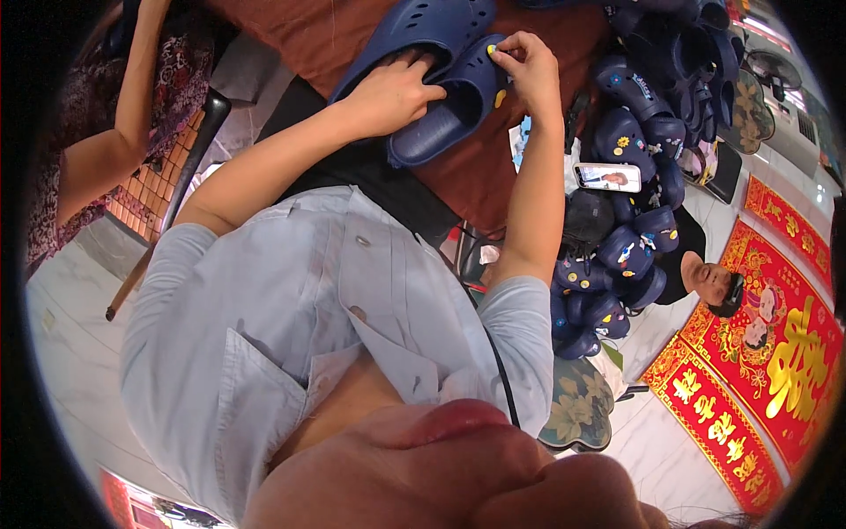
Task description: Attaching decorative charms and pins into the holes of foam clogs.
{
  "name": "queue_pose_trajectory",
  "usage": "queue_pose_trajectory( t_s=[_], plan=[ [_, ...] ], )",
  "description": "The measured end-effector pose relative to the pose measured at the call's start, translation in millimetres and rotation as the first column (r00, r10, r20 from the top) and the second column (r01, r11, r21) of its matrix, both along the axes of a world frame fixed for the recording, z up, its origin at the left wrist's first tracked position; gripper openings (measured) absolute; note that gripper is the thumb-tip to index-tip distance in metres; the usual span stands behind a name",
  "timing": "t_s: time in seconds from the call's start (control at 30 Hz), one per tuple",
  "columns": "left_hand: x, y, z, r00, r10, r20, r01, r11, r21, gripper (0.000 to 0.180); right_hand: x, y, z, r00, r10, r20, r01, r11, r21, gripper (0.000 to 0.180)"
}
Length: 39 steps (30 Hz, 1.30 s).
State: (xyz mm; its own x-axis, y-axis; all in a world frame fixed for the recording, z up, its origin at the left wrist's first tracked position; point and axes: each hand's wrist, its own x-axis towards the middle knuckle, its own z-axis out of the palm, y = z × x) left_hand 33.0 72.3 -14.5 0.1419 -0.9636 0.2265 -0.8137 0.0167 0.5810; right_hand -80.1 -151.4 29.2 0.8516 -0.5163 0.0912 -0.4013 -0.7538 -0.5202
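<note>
Two navy clogs lie side by side on the brown cloth. My left hand (397, 93) has its fingers inside the opening of the left clog (432, 26), with the thumb at the edge of the right clog (436, 123); it grips there, its fingertips partly hidden. Thumb and forefinger of my right hand (530, 70) are pinched on a small yellow shoe charm (492, 50) at the holes of the right clog's upper. Another yellow charm (500, 98) sits on that clog's side.
On the right is a heap of navy clogs (621, 132) with colourful charms, and a lit phone (608, 177) rests among them. Brown cloth (476, 189) covers the work surface. Another person's arm (132, 115) is at the left; one more person (696, 269) is beyond the heap.
</note>
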Motion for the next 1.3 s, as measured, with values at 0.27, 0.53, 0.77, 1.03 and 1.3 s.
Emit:
queue_pose_trajectory(
  t_s=[0.27, 0.53, 0.77, 1.03, 1.3],
  plan=[
    [-1.5, -2.6, -3.9, 1.000, 0.018, 0.023, -0.019, 1.000, 0.001, 0.034, 25.1, -26.9, 9.3, 0.959, 0.052, -0.278, 0.025, 0.964, 0.265, 0.026],
    [-0.6, -1.3, -9.2, 0.999, -0.004, 0.044, 0.003, 1.000, 0.004, 0.038, 42.5, -11.1, 29.3, 0.908, 0.094, -0.408, 0.014, 0.967, 0.254, 0.016],
    [-3.0, -2.4, -10.4, 0.998, 0.015, 0.065, -0.013, 1.000, -0.023, 0.033, 45.3, -24.3, 22.8, 0.863, 0.097, -0.496, 0.147, 0.891, 0.430, 0.019],
    [-0.6, -4.2, -15.6, 0.992, 0.040, 0.122, -0.030, 0.996, -0.085, 0.032, 56.5, -34.2, 10.0, 0.863, 0.111, -0.493, 0.002, 0.975, 0.223, 0.028],
    [-0.3, -1.3, -19.3, 0.993, 0.055, 0.105, -0.046, 0.995, -0.090, 0.031, 53.7, -19.9, 13.0, 0.903, 0.155, -0.401, -0.092, 0.981, 0.171, 0.023]
  ],
)
